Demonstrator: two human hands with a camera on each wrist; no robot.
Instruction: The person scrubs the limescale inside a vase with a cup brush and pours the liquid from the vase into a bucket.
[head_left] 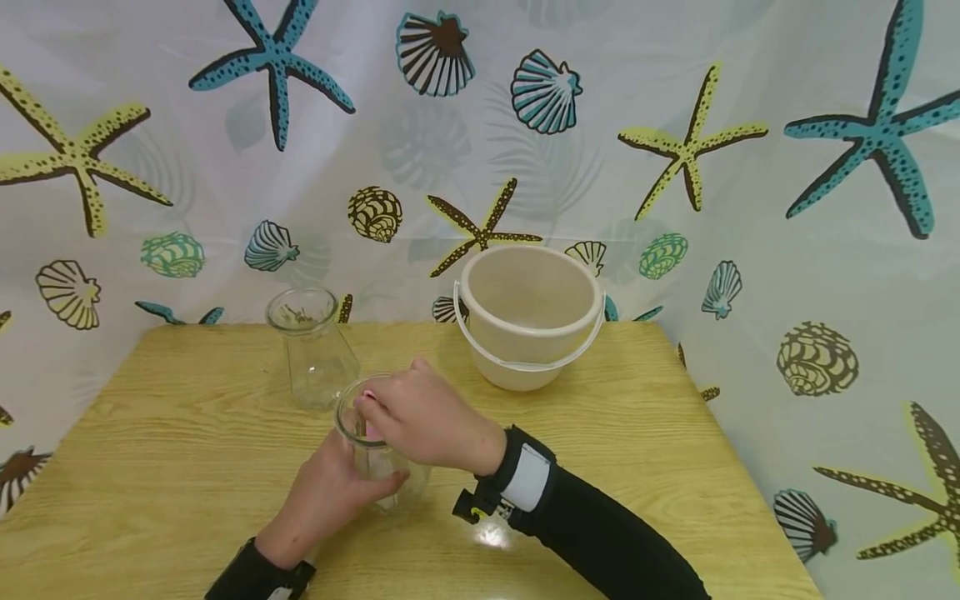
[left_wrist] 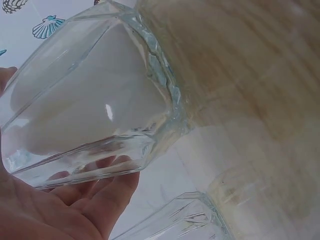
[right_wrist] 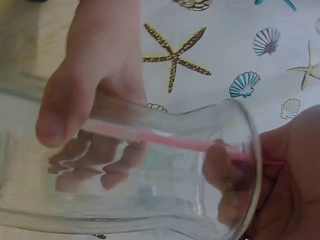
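Note:
A clear glass vase (head_left: 417, 483) with a flared rim stands tilted near the middle of the table, gripped round its body by my left hand (head_left: 337, 483). At its mouth my right hand (head_left: 435, 421) holds a thin pink stick-like handle (head_left: 372, 431), with fingertips inside the rim. Through the glass in the right wrist view, the pink handle (right_wrist: 185, 142) runs lengthwise within the vase and has a paler section; its far end cannot be made out. In the left wrist view, the faceted lower body of the vase (left_wrist: 90, 90) lies against my left hand (left_wrist: 100, 207).
A second glass vase (head_left: 318, 367) stands just behind the held one, with some brownish bits visible at its neck. At the back of the wooden table (head_left: 187, 450) is a cream bucket (head_left: 525, 377) with its handle down. A patterned curtain (head_left: 465, 150) hangs behind.

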